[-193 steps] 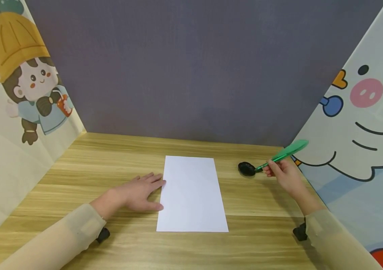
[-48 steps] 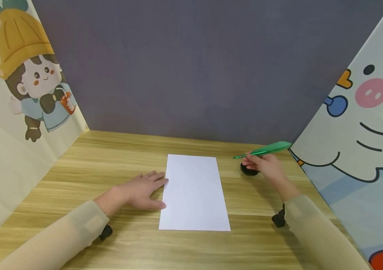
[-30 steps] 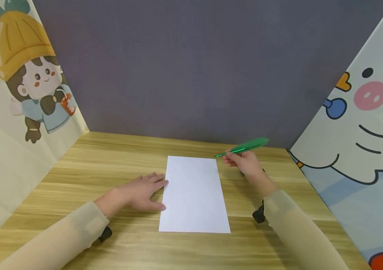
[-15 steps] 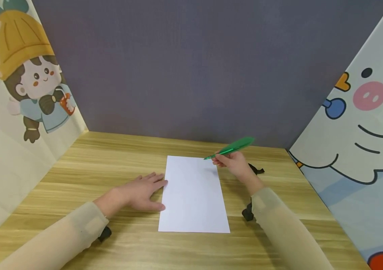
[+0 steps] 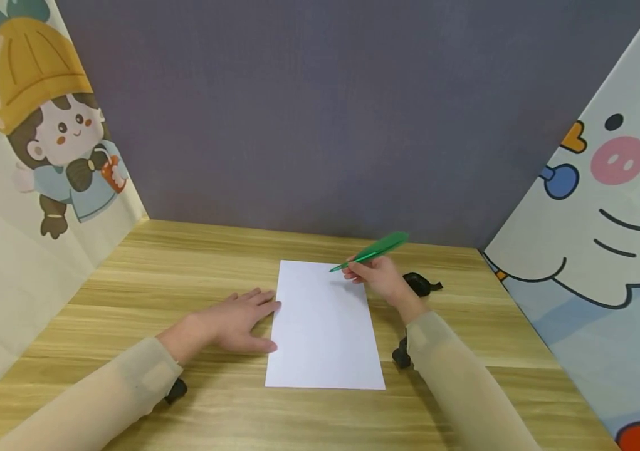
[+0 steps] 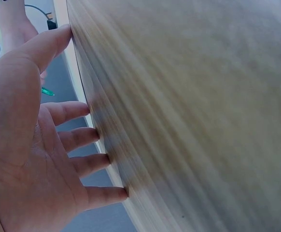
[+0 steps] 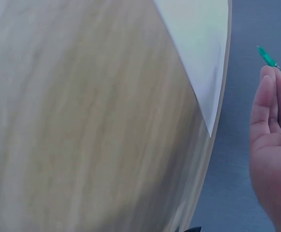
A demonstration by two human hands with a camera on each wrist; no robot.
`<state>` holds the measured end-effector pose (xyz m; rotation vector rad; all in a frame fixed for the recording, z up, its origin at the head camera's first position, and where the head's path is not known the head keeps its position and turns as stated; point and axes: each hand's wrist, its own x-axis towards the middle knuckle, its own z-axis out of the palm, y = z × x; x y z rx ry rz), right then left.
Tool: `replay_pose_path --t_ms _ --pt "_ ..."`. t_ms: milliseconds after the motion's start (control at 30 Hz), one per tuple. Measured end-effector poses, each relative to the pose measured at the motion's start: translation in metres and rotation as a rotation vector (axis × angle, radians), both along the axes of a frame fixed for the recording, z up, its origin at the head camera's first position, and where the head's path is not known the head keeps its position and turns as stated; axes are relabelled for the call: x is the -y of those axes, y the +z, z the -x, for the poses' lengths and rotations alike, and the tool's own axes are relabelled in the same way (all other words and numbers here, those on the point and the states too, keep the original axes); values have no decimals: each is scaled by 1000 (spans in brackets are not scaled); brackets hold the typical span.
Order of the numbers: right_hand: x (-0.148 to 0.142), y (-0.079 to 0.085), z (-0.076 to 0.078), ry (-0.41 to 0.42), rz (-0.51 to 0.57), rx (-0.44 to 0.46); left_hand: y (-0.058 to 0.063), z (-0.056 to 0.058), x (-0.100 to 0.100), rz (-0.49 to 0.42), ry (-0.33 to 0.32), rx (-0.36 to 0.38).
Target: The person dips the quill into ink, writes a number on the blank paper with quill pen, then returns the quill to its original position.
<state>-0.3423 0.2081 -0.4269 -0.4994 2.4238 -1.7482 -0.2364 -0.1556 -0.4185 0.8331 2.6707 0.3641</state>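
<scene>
the grey backdrop [image 5: 308, 113] takes up most of what i see, and below it the wooden tabletop [image 5: 201, 250] carries a blank sheet of white paper [image 5: 322, 332]. my worry is that sheet: the left hand [image 5: 237, 322] rests with fingers spread, and only its thumb and forefinger tips reach the paper's left edge, so a sideways push could, i'd judge, make it slide or turn. the right hand [image 5: 378, 279] has the green feather pen [image 5: 380, 247] pinched between thumb and fingers; a slack hold might let it twist, the long feather being the lever. so the pen sits within that grip, feather leaning up and back above the hand, while a black round thing [image 5: 418, 285] lies on the tabletop beside the right wrist. smallest, the nib [image 5: 331, 270] pokes out ahead of the fingers, over the sheet's upper part; it looks lifted, though from here i can't swear to it.
</scene>
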Motion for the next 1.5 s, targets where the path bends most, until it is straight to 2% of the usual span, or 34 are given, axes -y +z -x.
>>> replay_pose_path --t_ms 400,633,933,1500 --pt "9 2 3 -55 -45 43 -1 0 -1 -4 -3 2" --pt "15 -2 5 -61 -42 37 -1 2 0 -15 -13 -2" --pt "21 -5 7 -94 -30 76 -2 2 0 -10 -12 -10" --pt "25 -9 13 -142 -61 92 -3 1 0 -17 -12 -15"
